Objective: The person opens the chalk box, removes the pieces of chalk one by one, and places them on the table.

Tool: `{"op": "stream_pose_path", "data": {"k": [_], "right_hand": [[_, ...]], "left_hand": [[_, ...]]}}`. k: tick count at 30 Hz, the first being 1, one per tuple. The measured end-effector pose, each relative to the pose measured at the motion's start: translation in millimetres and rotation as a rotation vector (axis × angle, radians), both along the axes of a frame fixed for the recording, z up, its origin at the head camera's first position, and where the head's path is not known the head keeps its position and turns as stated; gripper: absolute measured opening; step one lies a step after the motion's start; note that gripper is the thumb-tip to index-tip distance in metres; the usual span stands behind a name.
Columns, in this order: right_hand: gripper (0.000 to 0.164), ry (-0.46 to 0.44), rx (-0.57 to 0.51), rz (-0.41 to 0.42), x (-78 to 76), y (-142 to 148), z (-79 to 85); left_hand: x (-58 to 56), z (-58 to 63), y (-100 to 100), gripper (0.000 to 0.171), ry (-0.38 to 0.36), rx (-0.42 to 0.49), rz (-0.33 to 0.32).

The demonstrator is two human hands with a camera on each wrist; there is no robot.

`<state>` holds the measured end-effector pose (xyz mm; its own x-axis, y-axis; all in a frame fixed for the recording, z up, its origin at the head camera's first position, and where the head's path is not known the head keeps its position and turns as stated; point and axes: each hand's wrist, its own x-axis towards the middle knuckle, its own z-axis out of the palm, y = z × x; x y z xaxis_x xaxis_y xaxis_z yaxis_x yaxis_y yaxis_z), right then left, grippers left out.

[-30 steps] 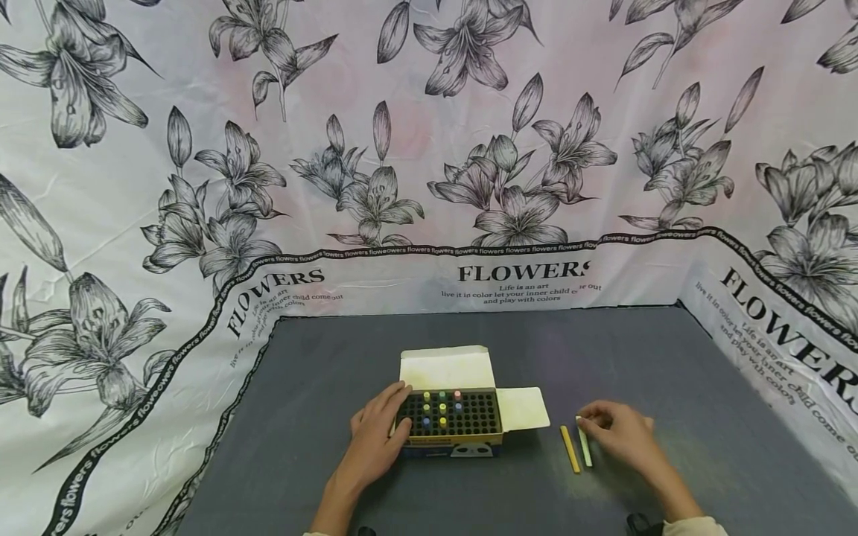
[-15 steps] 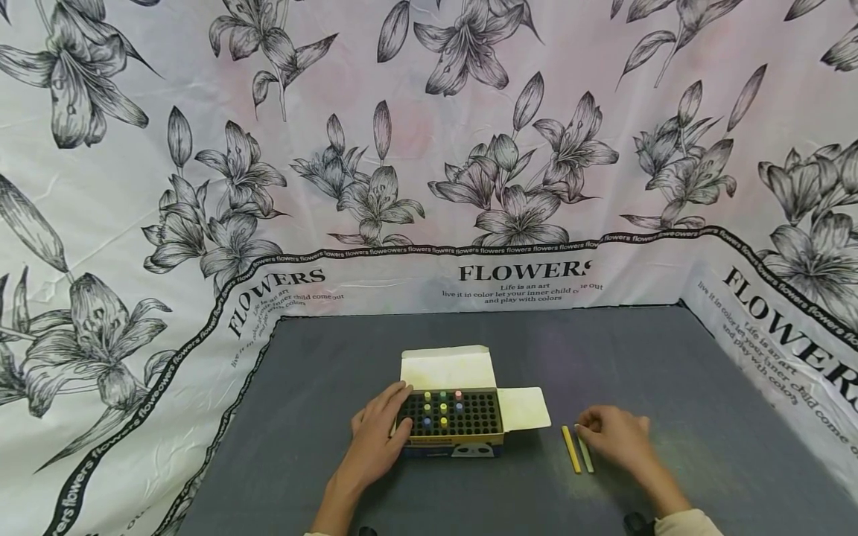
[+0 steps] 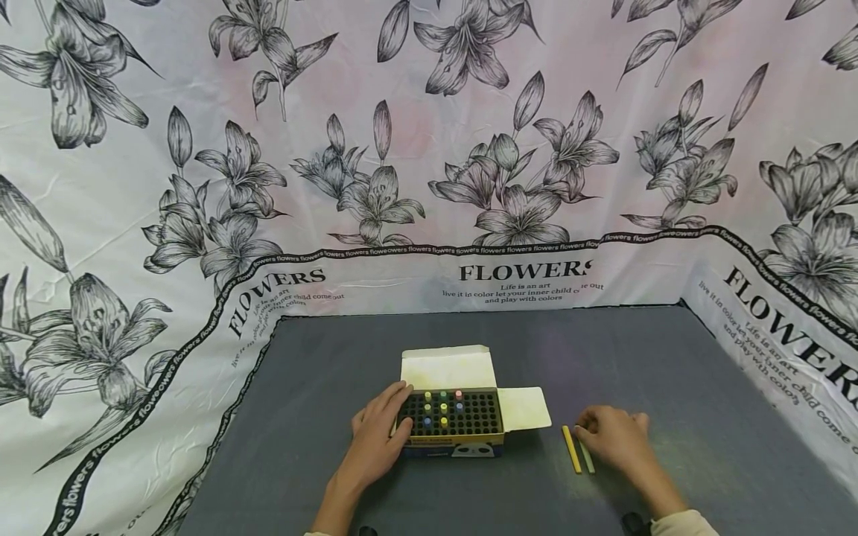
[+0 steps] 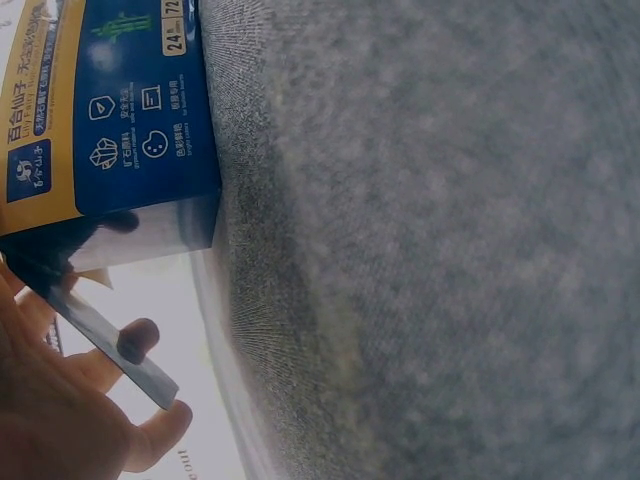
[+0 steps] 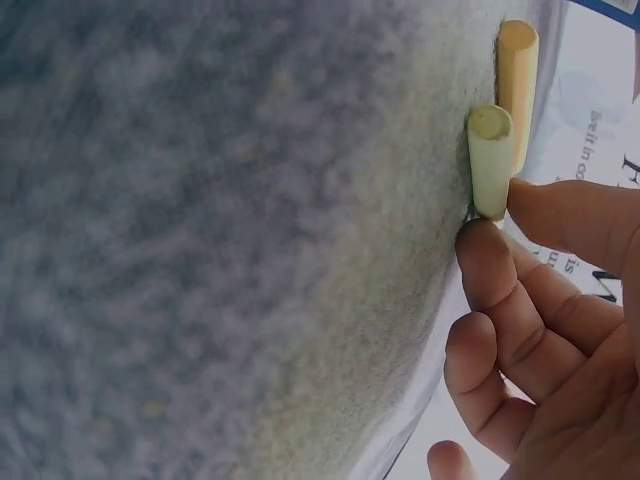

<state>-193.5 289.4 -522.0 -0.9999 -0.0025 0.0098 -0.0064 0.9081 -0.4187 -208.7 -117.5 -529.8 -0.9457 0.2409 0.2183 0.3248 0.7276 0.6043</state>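
Head view puts the pale green chalk stick [image 3: 587, 457] on my near-left side of the right hand [image 3: 617, 438], long axis running away from the person; thumb and fingertip pinch its far end, and I cannot tell whether that end is lifted. Just left lies the yellow chalk stick [image 3: 572, 449], nearly parallel, between it and the chalk box [image 3: 429, 451]. I see the left hand [image 3: 377, 429], thumb and fingers spread, resting at the box's left end, farther from both sticks.
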Motion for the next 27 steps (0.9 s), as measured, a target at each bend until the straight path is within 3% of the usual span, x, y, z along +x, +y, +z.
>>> {"op": "stream_pose_path", "data": {"k": [13,23,27], "right_hand": [[0.019,0.202,-0.133,-0.020,2.7,6.8,8.1],[0.026,0.539,-0.209,0.005,0.6,-9.9,20.0],[0.030,0.604,-0.242,0.050,0.2,-18.0,24.4]], "left_hand": [[-0.4,-1.6,-1.4,0.049,0.005,0.013,-0.007],[-0.6,-1.4,-1.6,0.049,0.000,0.012,-0.009],[-1.2,-1.7,-1.3,0.049,-0.004,0.012,-0.010]]}}
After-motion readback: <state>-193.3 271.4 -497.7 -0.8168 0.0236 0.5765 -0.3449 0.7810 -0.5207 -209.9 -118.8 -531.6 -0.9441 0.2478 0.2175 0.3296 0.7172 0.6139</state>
